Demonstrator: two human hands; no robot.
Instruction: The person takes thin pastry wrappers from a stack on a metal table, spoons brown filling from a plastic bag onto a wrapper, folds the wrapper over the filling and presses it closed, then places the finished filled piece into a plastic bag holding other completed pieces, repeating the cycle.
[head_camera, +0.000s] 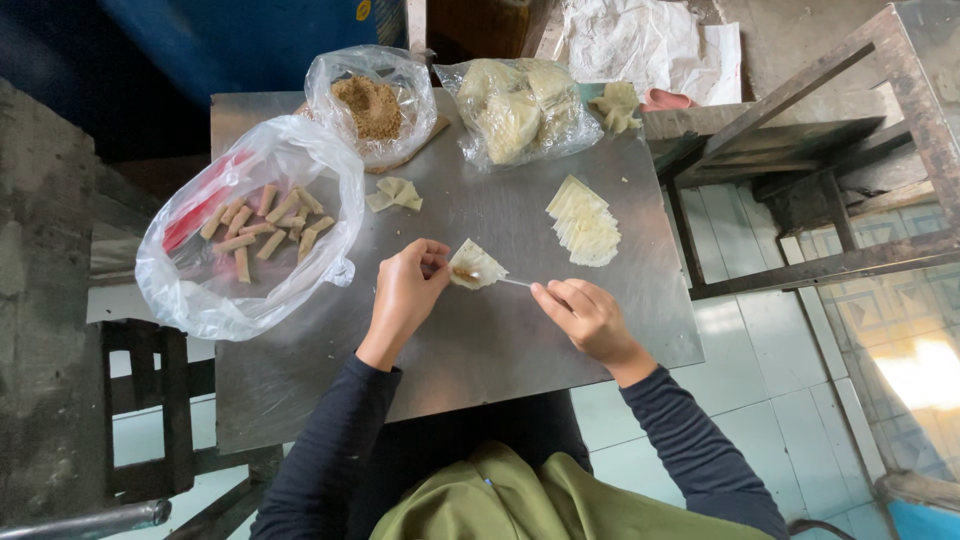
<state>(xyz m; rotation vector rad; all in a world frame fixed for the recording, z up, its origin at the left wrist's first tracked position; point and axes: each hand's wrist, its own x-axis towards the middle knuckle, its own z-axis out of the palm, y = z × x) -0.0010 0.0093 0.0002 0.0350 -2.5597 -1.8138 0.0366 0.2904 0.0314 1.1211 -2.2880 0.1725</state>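
Head view: left hand (405, 290) fingers pinch a pale triangular wrapper (476, 266) lying flat mid-desk (480, 350), its point aimed left toward that hand. Right hand (585, 315) fingers clamp a thin utensil (515, 283), its long axis running left-right, tip on the wrapper's filling.

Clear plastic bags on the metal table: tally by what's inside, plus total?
Clear plastic bag of rolled brown sticks: 1
Clear plastic bag of brown crumbly filling: 1
Clear plastic bag of pale folded wrappers: 1
Total: 3
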